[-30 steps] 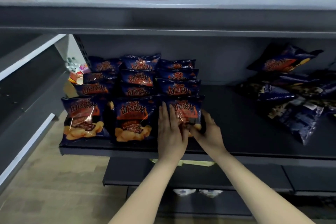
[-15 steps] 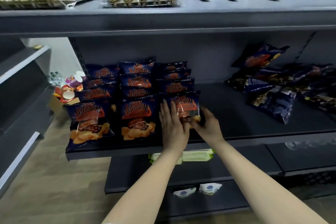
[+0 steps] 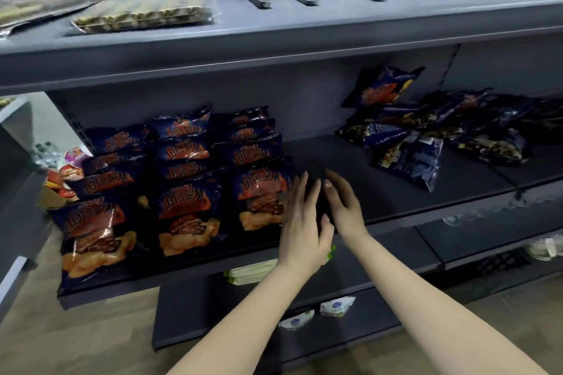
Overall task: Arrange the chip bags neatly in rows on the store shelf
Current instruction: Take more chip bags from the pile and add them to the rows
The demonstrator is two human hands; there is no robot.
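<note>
On the middle shelf [image 3: 380,189], rowed chip bags [image 3: 189,192] lie at nine o'clock of both hands; a loose pile [image 3: 426,137] sits at two o'clock. The left hand [image 3: 301,222] and right hand [image 3: 344,207] show straight, released fingers, grasping nothing. A sideways nudge could tip the overhanging front bag [image 3: 91,231] off.

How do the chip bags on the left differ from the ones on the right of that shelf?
The left bags lie in three neat rows, overlapping front to back; the right bags sit in a loose heap. The left bags all show their orange fronts the same way up; the right bags point every way, some seemingly back side up. Both are dark blue packets on the same shelf.
</note>
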